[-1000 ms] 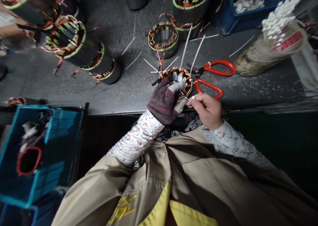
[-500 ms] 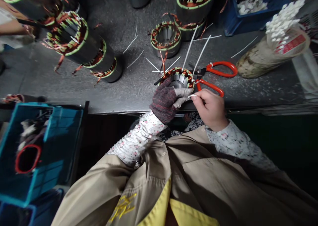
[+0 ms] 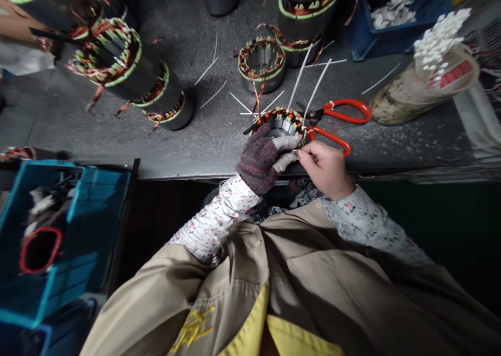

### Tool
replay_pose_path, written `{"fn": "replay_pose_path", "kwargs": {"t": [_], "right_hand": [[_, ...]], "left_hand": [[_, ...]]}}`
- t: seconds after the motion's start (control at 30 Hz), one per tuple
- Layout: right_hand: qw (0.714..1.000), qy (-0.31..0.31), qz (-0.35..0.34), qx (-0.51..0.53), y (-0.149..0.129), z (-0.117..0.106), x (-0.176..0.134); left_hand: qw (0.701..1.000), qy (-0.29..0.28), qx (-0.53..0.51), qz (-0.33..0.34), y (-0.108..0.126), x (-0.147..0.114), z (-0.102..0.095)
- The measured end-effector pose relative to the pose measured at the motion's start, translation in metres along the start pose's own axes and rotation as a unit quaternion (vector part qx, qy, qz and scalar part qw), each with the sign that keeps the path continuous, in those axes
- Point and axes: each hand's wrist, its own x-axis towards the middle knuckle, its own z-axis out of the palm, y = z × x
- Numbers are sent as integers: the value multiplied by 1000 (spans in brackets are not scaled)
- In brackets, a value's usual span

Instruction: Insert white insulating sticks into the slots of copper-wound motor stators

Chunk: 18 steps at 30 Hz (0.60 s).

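Note:
A motor stator (image 3: 288, 117) with copper windings and pale green insulation lies near the bench's front edge. My left hand (image 3: 259, 157), in a dark knit glove with pale coverings on the fingers, grips its near side. My right hand (image 3: 327, 169), bare, pinches the tip of a white cable tie (image 3: 296, 152) beside the left fingertips; most of that tie is hidden. Two more white cable ties (image 3: 299, 78) stick up from the stator's far and right rim. Red-handled cutters (image 3: 349, 110) lie just right of the stator, handles spread.
Behind stands another stator (image 3: 261, 63), with stacked stators (image 3: 307, 22) beyond and a leaning stack (image 3: 144, 79) at left. Loose ties (image 3: 213, 94) are scattered about. At right are a tape-wrapped holder (image 3: 415, 95) of white ties and a blue bin (image 3: 381, 43). A teal crate (image 3: 105, 189) sits lower left.
My right hand has shifted slightly left, closer to the left fingertips, still pinching. My left hand and the stator have stayed put; the view has shifted a little.

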Motion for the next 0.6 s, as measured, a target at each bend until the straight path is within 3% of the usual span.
{"fn": "replay_pose_path", "kwargs": {"t": [0.2,0.47,0.6], "right_hand": [[997,33,-29,67,-13,-12,-7],[999,10,-21,-31,-8,-4,1],[999,-9,-18,-36,-16,-7,4]], "left_hand": [[1000,-15,25,3,-2,-3,0],[998,-56,26,17,-5,0,-5],[998,-15,21,62,-5,-1,-4]]}}
